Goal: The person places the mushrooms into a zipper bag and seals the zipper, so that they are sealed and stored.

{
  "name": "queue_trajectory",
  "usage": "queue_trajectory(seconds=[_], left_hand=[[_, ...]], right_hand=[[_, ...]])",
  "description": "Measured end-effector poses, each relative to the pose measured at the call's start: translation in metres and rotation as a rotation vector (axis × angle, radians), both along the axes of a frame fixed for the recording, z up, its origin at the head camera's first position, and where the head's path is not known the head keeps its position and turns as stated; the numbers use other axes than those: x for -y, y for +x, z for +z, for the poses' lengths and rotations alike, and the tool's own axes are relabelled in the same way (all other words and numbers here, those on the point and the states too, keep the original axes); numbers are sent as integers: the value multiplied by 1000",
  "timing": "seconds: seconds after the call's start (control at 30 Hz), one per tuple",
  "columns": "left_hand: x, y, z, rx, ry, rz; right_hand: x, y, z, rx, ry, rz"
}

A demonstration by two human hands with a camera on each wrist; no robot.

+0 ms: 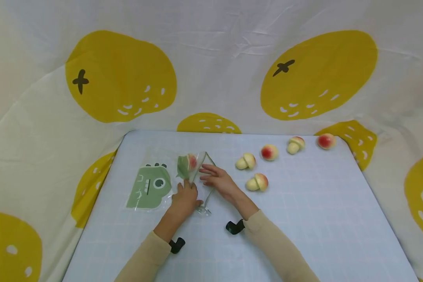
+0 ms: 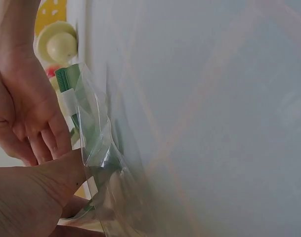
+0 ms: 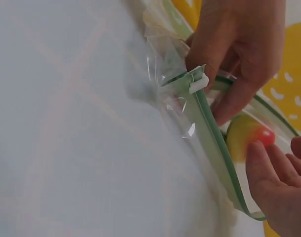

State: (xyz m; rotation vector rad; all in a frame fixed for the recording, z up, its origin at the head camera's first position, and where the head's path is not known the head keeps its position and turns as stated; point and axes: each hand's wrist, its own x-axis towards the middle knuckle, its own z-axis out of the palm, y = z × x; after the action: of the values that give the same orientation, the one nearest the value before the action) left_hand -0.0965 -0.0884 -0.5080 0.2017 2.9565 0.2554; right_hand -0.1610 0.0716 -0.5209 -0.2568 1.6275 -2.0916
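Note:
A clear zip bag (image 1: pixel 148 192) with a green one-eyed monster print lies on the table, its green-edged mouth (image 3: pixel 214 133) spread wide. A red and yellow toy mushroom (image 1: pixel 192 161) sits inside, partly behind the green print. My left hand (image 1: pixel 185 199) is at the mouth, with fingers reaching in past the rim; the bag's white slider (image 3: pixel 198 84) is close to it. On the opposite side, my right hand (image 1: pixel 218 182) extends its fingers into the opening, near the mushroom, without a grip on it. Plastic glare blurs where the left fingertips touch.
Right of the bag lie several more toy mushrooms: two on their sides (image 1: pixel 246 161) (image 1: pixel 257 182), a red-capped one (image 1: pixel 269 152), and two farther back (image 1: pixel 295 145) (image 1: pixel 326 141). A pale blue cloth (image 1: pixel 320 227) covers the table. Behind hangs a fruit-print curtain (image 1: pixel 218 78).

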Motion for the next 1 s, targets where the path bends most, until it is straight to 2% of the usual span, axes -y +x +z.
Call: queue_trajectory(seconds=[0.3, 0.47, 0.77, 1.0], left_hand=[[1, -1, -2, 27, -18, 1], [1, -2, -3, 21, -26, 1], [1, 0, -1, 15, -7, -2], [1, -1, 1, 13, -7, -9]], right_hand=[[-23, 13, 8, -8, -42, 4], [-36, 18, 16, -58, -16, -37], [-64, 29, 42, -189, 45, -108], [-85, 35, 56, -242, 63, -174]])
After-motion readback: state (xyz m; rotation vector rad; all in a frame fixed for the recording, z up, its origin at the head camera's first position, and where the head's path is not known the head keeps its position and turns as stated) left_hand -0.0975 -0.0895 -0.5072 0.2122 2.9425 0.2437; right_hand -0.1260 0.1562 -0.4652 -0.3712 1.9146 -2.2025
